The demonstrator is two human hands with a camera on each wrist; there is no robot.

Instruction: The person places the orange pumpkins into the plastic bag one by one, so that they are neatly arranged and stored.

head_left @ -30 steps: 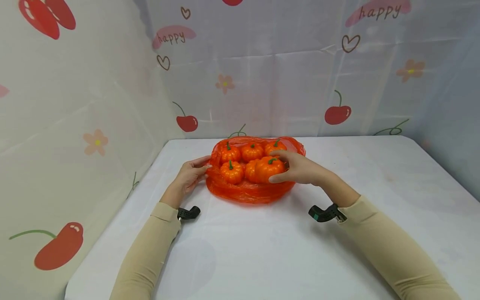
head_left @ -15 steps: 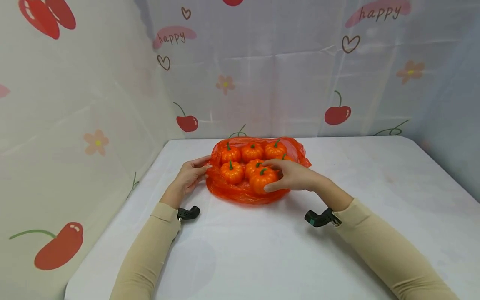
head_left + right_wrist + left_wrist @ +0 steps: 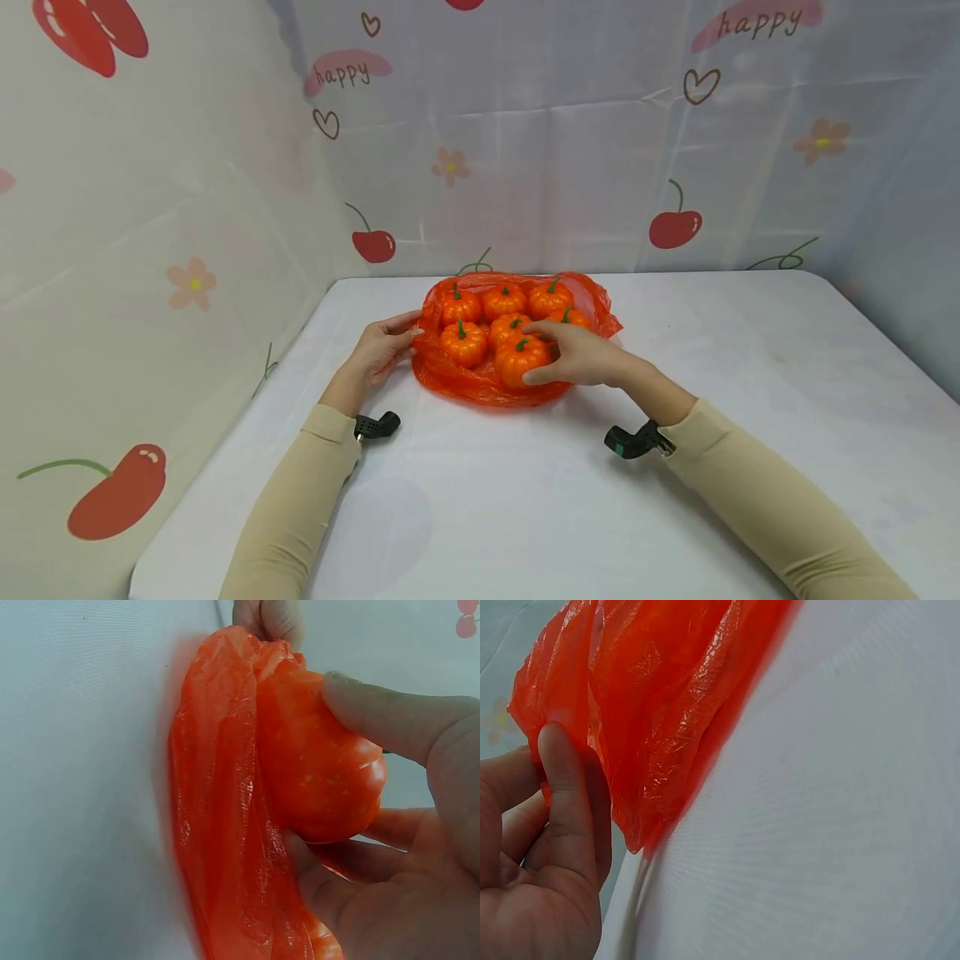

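Note:
A thin red plastic bag [image 3: 487, 393] lies spread wide on the table, with several small orange pumpkins [image 3: 463, 343] with green stems inside it. At the bag's left edge my left hand [image 3: 378, 350] pinches the film between thumb and fingers; the left wrist view shows the bag's gathered edge [image 3: 577, 712] between them. My right hand [image 3: 581, 354] grips one pumpkin [image 3: 519, 362] from its right side, at the front of the bag. In the right wrist view, thumb and fingers curl round that pumpkin [image 3: 322, 765], and the bag's front wall stands close against it.
The bag rests on a white-covered table [image 3: 480, 500] near its back edge. Behind and to the left hangs a white curtain [image 3: 570, 150] printed with cherries, flowers and hearts. Black wrist mounts [image 3: 637, 439] sit at both cuffs.
My right hand has moved left and toward the front of the bag with its pumpkin, uncovering another pumpkin at the bag's right. The left hand keeps its place.

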